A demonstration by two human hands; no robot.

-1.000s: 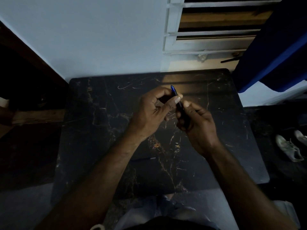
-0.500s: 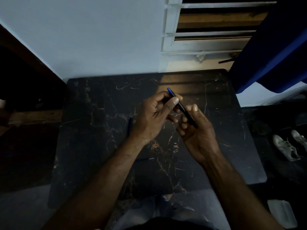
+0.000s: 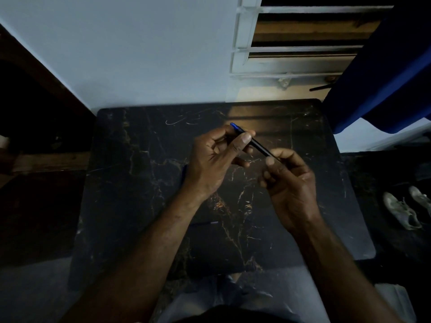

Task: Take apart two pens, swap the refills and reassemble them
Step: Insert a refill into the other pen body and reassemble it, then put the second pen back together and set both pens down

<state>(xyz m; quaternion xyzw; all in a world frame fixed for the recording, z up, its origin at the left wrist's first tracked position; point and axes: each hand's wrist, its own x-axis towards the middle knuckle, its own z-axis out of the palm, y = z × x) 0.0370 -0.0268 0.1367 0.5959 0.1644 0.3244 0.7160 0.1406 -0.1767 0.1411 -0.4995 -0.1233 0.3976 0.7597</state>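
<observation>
A dark pen with a blue end (image 3: 255,143) is held slanted above the black marble table (image 3: 130,183). My left hand (image 3: 217,159) pinches its upper part near the blue end between thumb and fingers. My right hand (image 3: 289,180) grips its lower end. A blue pen part (image 3: 184,174) lies on the table, mostly hidden behind my left wrist. A thin dark refill (image 3: 205,223) with a pale end lies on the table between my forearms.
The table stands against a pale wall below a louvred window (image 3: 303,43). A blue curtain (image 3: 384,66) hangs at the right. A pair of white shoes (image 3: 405,208) sits on the floor to the right. Dark wooden furniture (image 3: 35,117) is at the left.
My right hand has slid down and to the right along the pen, so more of the dark barrel shows between the hands. The blue part beside my left wrist has come into view.
</observation>
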